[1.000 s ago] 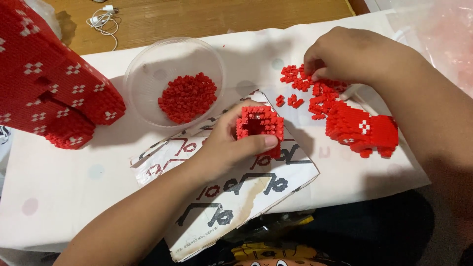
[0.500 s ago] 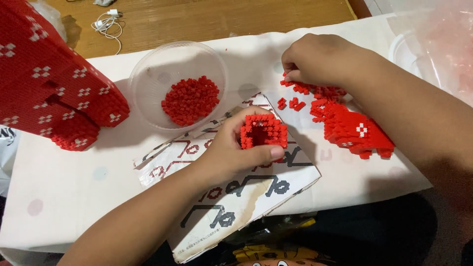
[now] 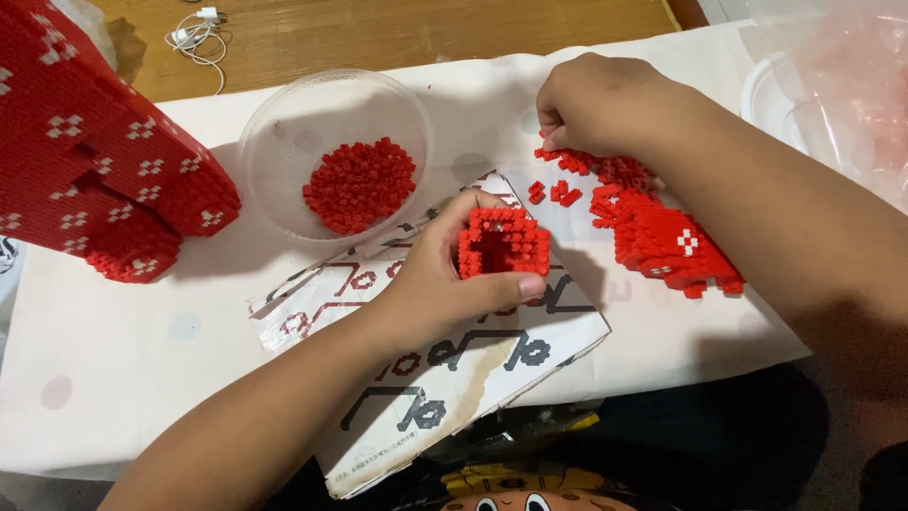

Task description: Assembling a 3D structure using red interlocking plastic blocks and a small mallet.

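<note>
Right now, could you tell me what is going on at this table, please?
A person is building with tiny red bricks. The left hand holds a small hollow red block piece over a printed sheet. The right hand picks among loose red bricks beside a finished red chunk. A clear bowl holds more bricks, and a large red model stands at the left.

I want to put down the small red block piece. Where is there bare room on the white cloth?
Free: the white cloth below the big red block model, left of the printed paper sheet. Crowded: around the clear plastic bowl of red bricks and by the right hand, among loose red bricks.
</note>
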